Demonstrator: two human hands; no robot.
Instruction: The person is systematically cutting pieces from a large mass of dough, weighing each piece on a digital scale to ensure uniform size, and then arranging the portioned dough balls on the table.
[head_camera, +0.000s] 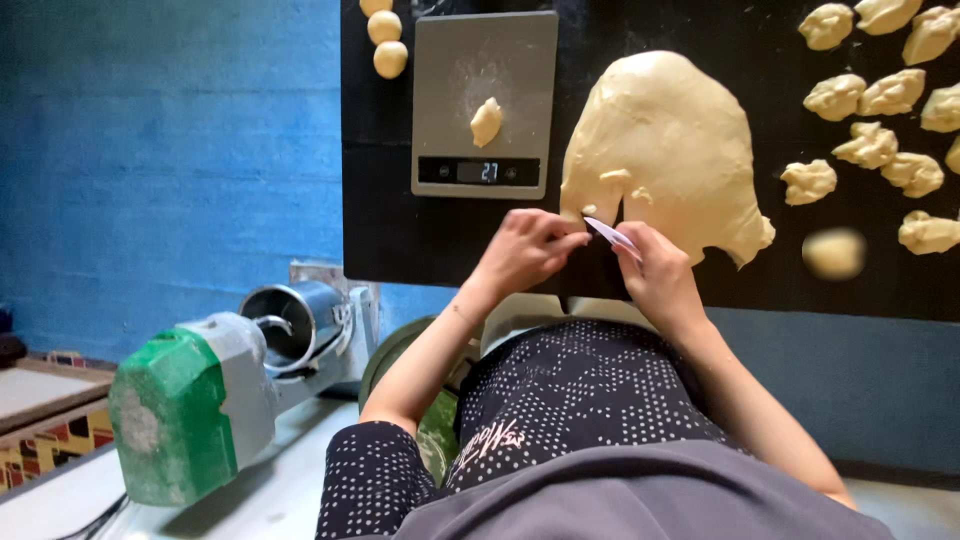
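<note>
Left hand (522, 250) pinched the dough mass (665, 150); right hand (655, 268) gripped a white scraper (610, 235); many portions (865, 145) lay right; most dough uncut; one piece (486, 121) weighed on the scale (440, 60).

My hands (585, 250) are working at the near edge of the black surface (400, 240). The big dough slab (665, 150) is blocking the way straight ahead, and the grey scale (485, 100) is blocking ahead-left. Torn dough pieces (880, 130) are crowding the far right. Bare surface is lying open left of the scale and between slab and pieces.
</note>
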